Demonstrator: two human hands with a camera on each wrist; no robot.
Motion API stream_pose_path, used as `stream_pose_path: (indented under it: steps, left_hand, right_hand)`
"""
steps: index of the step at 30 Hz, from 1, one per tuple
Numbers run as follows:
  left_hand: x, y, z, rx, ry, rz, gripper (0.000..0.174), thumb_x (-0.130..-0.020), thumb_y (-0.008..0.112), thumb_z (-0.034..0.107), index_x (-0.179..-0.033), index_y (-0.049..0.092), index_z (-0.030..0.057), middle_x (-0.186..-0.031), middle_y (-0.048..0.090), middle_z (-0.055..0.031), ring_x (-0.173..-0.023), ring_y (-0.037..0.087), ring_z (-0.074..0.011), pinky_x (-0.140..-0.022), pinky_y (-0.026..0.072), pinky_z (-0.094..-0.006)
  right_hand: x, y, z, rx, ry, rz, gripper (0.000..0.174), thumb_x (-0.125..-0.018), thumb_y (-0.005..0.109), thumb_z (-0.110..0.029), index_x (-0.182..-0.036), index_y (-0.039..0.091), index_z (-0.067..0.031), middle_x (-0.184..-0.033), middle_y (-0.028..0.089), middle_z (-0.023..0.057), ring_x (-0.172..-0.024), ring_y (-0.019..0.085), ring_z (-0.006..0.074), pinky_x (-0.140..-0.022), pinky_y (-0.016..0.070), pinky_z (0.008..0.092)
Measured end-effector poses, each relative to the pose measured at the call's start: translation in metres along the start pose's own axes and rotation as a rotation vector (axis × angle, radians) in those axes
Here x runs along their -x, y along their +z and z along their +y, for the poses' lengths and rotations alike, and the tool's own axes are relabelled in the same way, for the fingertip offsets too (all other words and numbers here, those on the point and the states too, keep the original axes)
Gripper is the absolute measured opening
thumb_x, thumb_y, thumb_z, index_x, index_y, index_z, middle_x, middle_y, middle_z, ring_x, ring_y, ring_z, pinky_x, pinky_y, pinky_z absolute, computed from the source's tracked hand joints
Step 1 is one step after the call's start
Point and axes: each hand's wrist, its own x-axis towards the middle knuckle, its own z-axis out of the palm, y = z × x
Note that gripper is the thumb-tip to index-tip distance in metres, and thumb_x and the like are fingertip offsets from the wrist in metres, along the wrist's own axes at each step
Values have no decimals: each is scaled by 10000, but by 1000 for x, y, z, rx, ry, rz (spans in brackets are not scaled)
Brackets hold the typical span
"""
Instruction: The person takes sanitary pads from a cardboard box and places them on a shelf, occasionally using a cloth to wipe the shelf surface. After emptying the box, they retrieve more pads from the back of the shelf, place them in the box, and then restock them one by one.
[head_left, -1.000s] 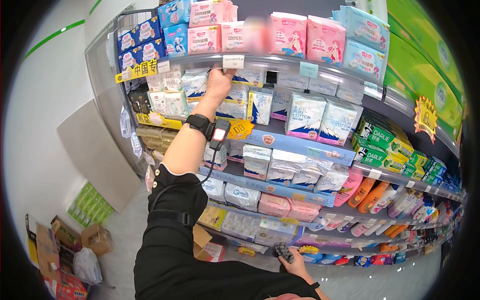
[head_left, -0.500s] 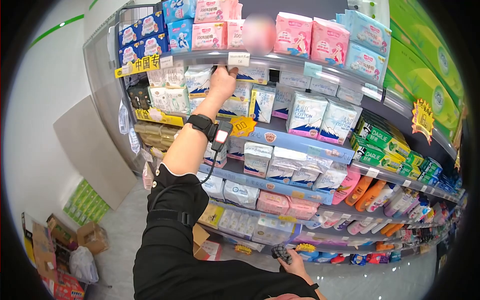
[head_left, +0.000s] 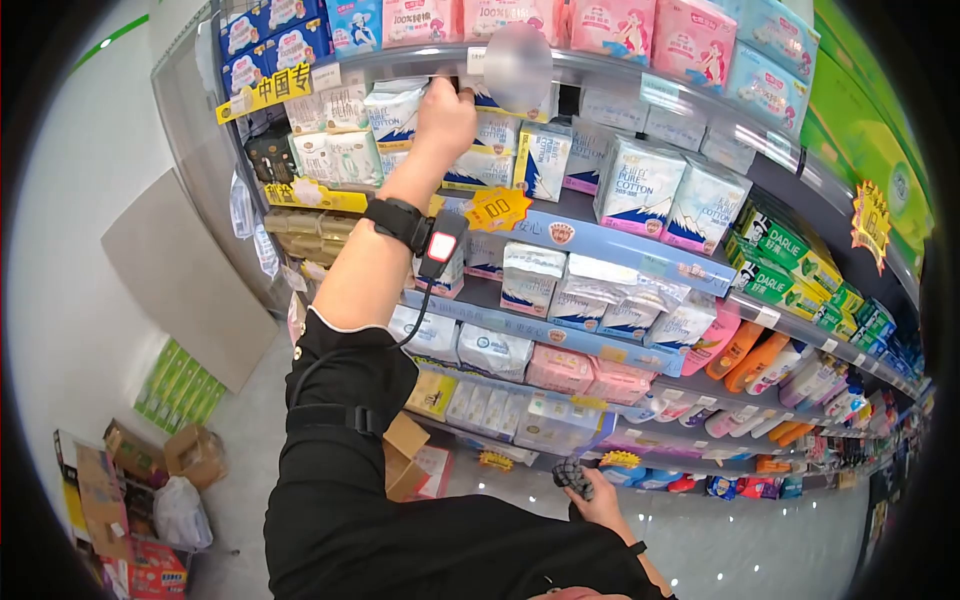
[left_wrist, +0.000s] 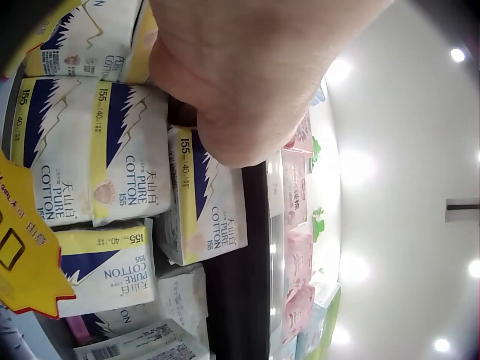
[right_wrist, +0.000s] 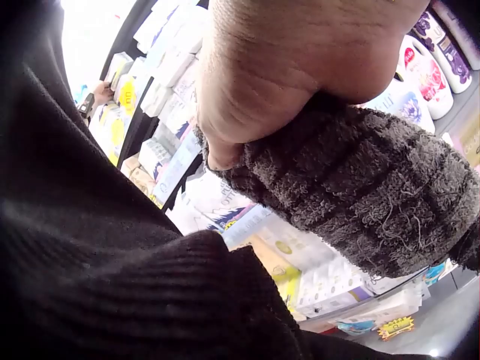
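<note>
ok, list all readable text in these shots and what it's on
"PURE COTTON", "155": white packs
"DARLE": green boxes
"100": star tag
"中国专": yellow sign
"100%": pink packs
Price tags: too small to read
Cloth in right hand: no text
</note>
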Motion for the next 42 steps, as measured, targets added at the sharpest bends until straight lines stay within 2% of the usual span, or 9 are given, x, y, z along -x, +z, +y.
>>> stream_pose_path:
  steps: [3, 5, 6, 8, 12, 19, 24, 33, 42]
  left_hand:
    - [23, -1, 12, -9, 101, 29, 500, -846, 606, 170, -1252, 424, -58, -1188, 558, -259, -1098, 546, -370, -917, 429, -415]
    - [41, 6, 38, -7, 77, 202, 864, -749, 732, 252, -1337, 238, -144, -1282, 384, -347, -1197, 395, -458, -1035, 328, -453]
    - [43, 15, 40, -8, 73, 206, 864, -749, 732, 252, -1337, 238, -144, -1282, 384, -347, -1197, 395, -458, -1035, 328, -453]
    - [46, 34, 42, -95, 51, 297, 1167, -646, 822, 364, -1375, 81, -165, -1374, 243, -367, -1283, 285, -457, -1089, 240, -471]
    - [45, 55, 59, -120, 6, 356, 1295, -573, 859, 416, -1396, 32, -144, -1423, 151, -377, -1333, 214, -458, -1115, 169, -500]
    - [36, 69, 61, -249, -42, 415, 1283, -545, 872, 379, -1395, 65, -141, -1407, 187, -370, -1303, 248, -463, -1091, 171, -541]
    - [30, 57, 50, -346, 19, 470, 1222, -546, 876, 372, -1393, 131, -98, -1237, 355, -301, -1098, 392, -420, -955, 309, -510]
    - [34, 40, 45, -363, -25, 381, 1182, -573, 849, 456, -1377, 189, -104, -1261, 348, -303, -1169, 358, -431, -996, 296, -508]
    - [46, 36, 38, -294, 79, 351, 1148, -607, 838, 417, -1385, 173, -103, -1356, 265, -338, -1263, 282, -452, -1053, 238, -517]
  right_hand:
    - [-6, -1, -6, 40, -8, -31, 462, -742, 771, -207, -1097, 578, 17, -1006, 614, 166, -918, 612, 353, -788, 503, 381]
    - [-10, 1, -9, 43, -3, -53, 464, -743, 771, -208, -1102, 576, 12, -1010, 612, 165, -920, 613, 351, -788, 504, 382]
    - [-11, 0, -9, 48, 1, -75, 465, -744, 770, -208, -1107, 573, 7, -1014, 611, 165, -921, 613, 349, -788, 504, 382]
    - [-15, 2, -9, 46, -25, -87, 464, -744, 770, -210, -1105, 573, 5, -1014, 610, 165, -922, 614, 347, -787, 505, 382]
    - [-21, 5, -11, 47, -57, -94, 456, -740, 774, -216, -1091, 582, 3, -1015, 613, 161, -921, 615, 343, -785, 507, 381]
    - [-20, -2, -7, 42, -39, -80, 475, -729, 780, -218, -1098, 587, 9, -1008, 617, 160, -915, 613, 345, -783, 507, 378]
    - [-16, -2, 3, 45, -32, -73, 479, -726, 781, -220, -1101, 589, 7, -999, 619, 157, -914, 614, 341, -781, 506, 379]
    - [-25, 4, -1, 42, -43, -117, 469, -735, 773, -230, -1098, 585, -2, -999, 617, 158, -920, 613, 347, -783, 505, 387]
    - [-25, 8, 0, 16, -27, -132, 476, -717, 790, -197, -1101, 582, -7, -1004, 613, 170, -928, 613, 355, -806, 498, 380]
